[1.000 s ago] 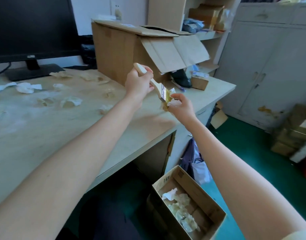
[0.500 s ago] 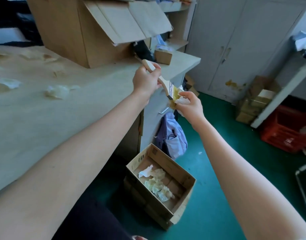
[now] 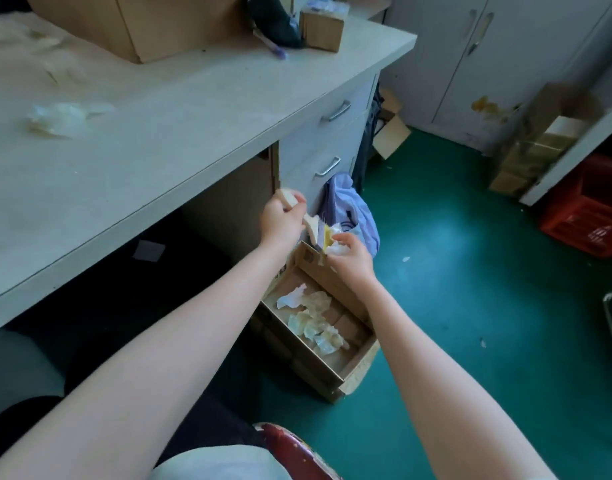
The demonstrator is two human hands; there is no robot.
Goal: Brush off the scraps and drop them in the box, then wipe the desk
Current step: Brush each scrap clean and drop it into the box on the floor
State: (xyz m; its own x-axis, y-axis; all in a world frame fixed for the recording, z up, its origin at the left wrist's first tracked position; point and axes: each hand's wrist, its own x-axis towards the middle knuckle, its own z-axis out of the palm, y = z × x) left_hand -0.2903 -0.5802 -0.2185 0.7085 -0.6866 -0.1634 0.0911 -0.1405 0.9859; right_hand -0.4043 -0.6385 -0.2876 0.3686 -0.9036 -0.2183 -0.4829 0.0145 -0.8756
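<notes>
Having been lowered from desk [image 3: 166,133] level, brush [image 3: 314,229] (gripped by L hand [image 3: 282,221]) & scrap [image 3: 337,250] (pinched by R hand [image 3: 351,263]) are now held over box [image 3: 361,367]; drop judged imminent.

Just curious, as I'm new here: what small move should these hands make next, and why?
Probably the right hand should let go of the white scrap it holds by the brush bristles: it sits over the far rim of the box, where other scraps already lie.
</notes>
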